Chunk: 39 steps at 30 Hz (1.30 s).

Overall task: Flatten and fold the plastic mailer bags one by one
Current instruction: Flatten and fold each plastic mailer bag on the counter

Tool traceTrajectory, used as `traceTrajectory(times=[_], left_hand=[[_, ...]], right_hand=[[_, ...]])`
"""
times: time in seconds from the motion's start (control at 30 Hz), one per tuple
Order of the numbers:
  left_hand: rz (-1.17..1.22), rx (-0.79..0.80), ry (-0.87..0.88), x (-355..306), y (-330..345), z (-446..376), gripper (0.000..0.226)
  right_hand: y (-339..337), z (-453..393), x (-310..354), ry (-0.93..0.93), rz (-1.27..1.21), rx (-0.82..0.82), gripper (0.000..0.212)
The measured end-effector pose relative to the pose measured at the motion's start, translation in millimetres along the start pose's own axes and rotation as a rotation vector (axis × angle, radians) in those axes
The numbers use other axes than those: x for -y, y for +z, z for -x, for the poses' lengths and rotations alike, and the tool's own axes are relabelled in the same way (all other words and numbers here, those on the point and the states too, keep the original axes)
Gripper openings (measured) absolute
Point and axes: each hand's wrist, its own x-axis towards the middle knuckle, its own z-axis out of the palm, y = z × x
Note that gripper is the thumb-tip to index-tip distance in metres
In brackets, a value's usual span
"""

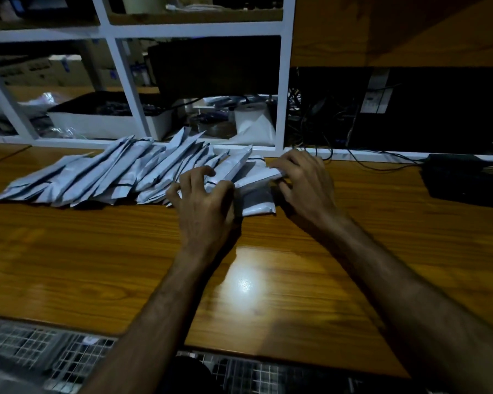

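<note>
Both hands work one folded mailer bag (255, 191) lying at the right end of a leaning row of folded bags (103, 174) on the wooden table (97, 251). The left hand (202, 200) curls its fingers over the bag's left edge; the right hand (305, 180) pinches the upper right corner. Bare tabletop stretches toward the person (a lamp glare sits there). Behind the row stands a white shelf frame (285, 81); cables (339, 155) and a dark box (464, 177) crowd the right.
</note>
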Motion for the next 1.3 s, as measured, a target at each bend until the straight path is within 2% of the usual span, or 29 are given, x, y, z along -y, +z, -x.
traceTrajectory(times=[0.07, 0.2, 0.33, 0.47, 0.6, 0.7, 0.87, 0.93, 1.0, 1.1, 1.2, 1.3], left_hand=[[0.002, 0.025, 0.078, -6.1, -3.6, 5.7, 0.024], [0.001, 0.195, 0.145, -35.7, -21.1, 25.8, 0.034], [0.052, 0.254, 0.219, -50.3, -39.9, 51.7, 0.039], [0.119, 0.298, 0.242, -54.1, -53.1, 76.6, 0.033], [0.175, 0.418, 0.237, -54.4, -62.2, 90.9, 0.036], [0.188, 0.5, 0.223, -57.8, -65.4, 98.3, 0.033], [0.212, 0.559, 0.192, -61.2, -75.6, 105.3, 0.041], [0.252, 0.561, 0.146, -71.3, -82.6, 102.0, 0.049], [0.298, 0.545, 0.1, -85.9, -80.6, 95.0, 0.046], [0.289, 0.54, 0.047, -109.1, -62.5, 81.3, 0.036], [0.286, 0.606, -0.031, -123.3, -46.9, 70.7, 0.037], [0.257, 0.69, -0.026, -125.5, -39.7, 66.3, 0.042]], right_hand=[[-20.1, 20.2, -0.1, 0.045, -0.001, -0.011, 0.041], [-62.5, 71.2, 4.3, 0.114, -0.013, -0.018, 0.038], [-94.5, 124.8, 7.5, 0.14, -0.022, 0.038, 0.038], [-118.5, 169.2, 7.1, 0.088, -0.065, 0.133, 0.04], [-129.2, 192.3, 9.5, 0.122, -0.121, 0.154, 0.04], [-130.7, 198.5, 10.9, 0.139, -0.128, 0.16, 0.04], [-140.2, 202.3, 22.3, 0.183, -0.134, 0.166, 0.042], [-142.6, 198.2, 35.2, 0.23, -0.15, 0.137, 0.041], [-139.3, 184.7, 48.6, 0.276, -0.164, 0.136, 0.042], [-126.4, 152.3, 62.6, 0.337, -0.101, 0.275, 0.048], [-112.2, 129.3, 67.9, 0.332, -0.046, 0.396, 0.05], [-101.3, 126.2, 63.7, 0.32, -0.007, 0.459, 0.051]])
